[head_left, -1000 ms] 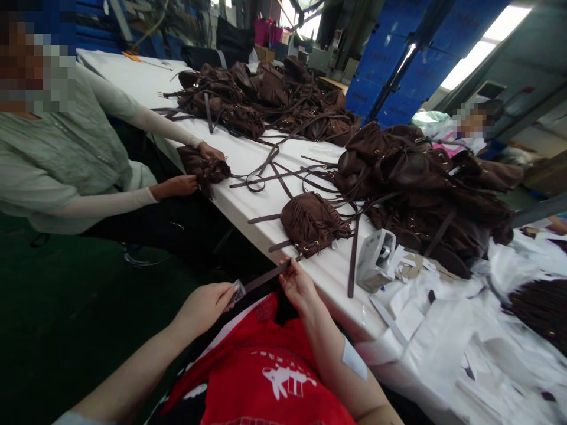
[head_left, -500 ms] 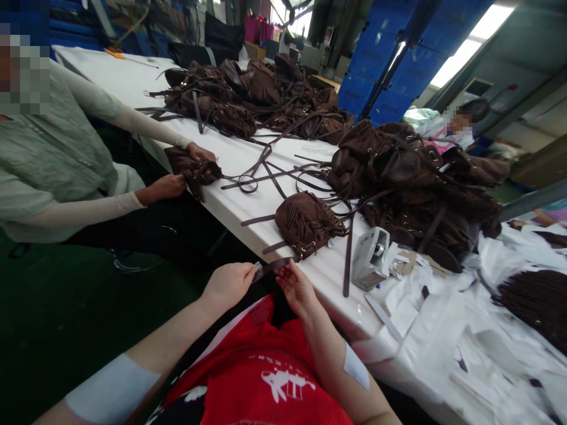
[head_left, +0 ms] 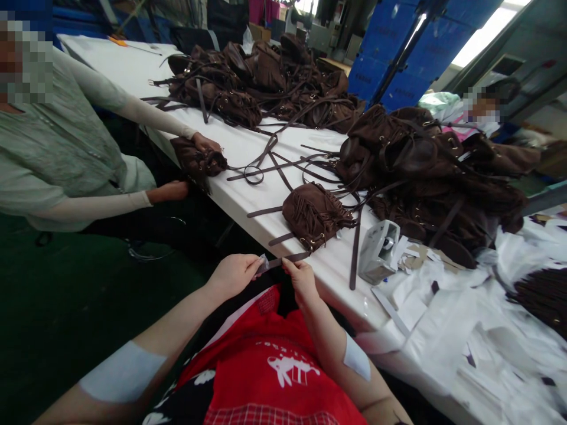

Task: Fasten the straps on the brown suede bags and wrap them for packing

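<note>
A brown fringed bag (head_left: 313, 215) lies on the near edge of the white table, with gold-coloured rings at its rim. One of its flat straps (head_left: 290, 258) reaches out over the edge to both my hands. My left hand (head_left: 234, 276) pinches the strap's end, together with a small clear scrap of plastic (head_left: 264, 260). Thumb and fingers of my right hand (head_left: 302, 278) are closed on the same strap, nearer the bag. Two more strap ends lie left of the bag, sticking out toward the table edge.
Heaps of similar brown bags (head_left: 261, 71) cover the far table (head_left: 248, 198), with another pile (head_left: 407, 165) at right. A grey-white tape dispenser (head_left: 378, 252) stands beside white paper scraps (head_left: 447, 313). At left, a co-worker's hands (head_left: 206, 144) handle another bag. Blue boxes (head_left: 398, 53) stand behind.
My right hand's fingers, loosely opened beneath the strap before, now pinch it. My left hand keeps its hold. The co-worker's lower hand has drawn slightly away from their bag. The view has shifted a little.
</note>
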### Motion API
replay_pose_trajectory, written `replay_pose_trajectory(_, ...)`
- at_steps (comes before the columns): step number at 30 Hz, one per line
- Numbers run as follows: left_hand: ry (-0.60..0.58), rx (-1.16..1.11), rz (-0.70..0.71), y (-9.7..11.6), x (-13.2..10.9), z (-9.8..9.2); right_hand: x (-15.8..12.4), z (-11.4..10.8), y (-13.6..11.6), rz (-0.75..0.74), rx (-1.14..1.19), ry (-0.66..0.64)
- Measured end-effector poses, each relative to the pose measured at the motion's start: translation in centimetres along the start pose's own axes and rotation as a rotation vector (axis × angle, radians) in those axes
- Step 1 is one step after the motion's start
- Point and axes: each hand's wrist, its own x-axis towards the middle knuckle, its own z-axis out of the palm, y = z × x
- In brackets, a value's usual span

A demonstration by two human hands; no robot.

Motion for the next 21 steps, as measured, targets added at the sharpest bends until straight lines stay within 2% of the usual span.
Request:
replay_pose_trajectory(5, -0.018, 0.029, 0.028, 0.6, 1.0, 0.6, 0.1, -0.9, 0.1, -0.025, -0.058, 0.020)
replay_pose_trajectory(7, -0.019, -0.018, 0.035, 0.8, 1.5, 0.8, -0.1, -0.8, 0.0, -0.025, -0.015, -0.041)
replay_pose_trajectory(9, -0.033, -0.084, 0.053, 1.3, 1.9, 1.0, -0.7, -0.5, 0.2, -0.040, 0.016, -0.256)
replay_pose_trajectory(11, -0.062, -0.168, 0.093, 2.2, 2.0, 1.2, -1.8, 0.3, 0.4, -0.081, -0.058, -0.525)
replay_pose_trajectory(13, -0.118, -0.275, 0.149, 3.3, 2.0, 1.3, -3.1, 1.1, 0.5, -0.140, -0.200, -0.670)
replay_pose_trajectory(16, -0.138, -0.409, 0.242, 4.3, 1.7, 0.9, -5.0, 1.8, -0.8, -0.189, -0.266, -0.726)
replay_pose_trajectory(19, -0.121, -0.499, 0.270, 3.6, 1.2, 0.0, -5.8, 1.0, -3.9, -0.176, -0.131, -0.785)
replay_pose_trajectory(20, -0.181, -0.532, 0.253, 3.0, 1.0, -0.3, -5.7, 0.5, -5.0, -0.190, -0.048, -0.755)
replay_pose_trajectory(21, -0.298, -0.565, 0.222, 2.5, 0.7, -0.4, -5.4, 0.0, -5.9, -0.225, 0.058, -0.661)
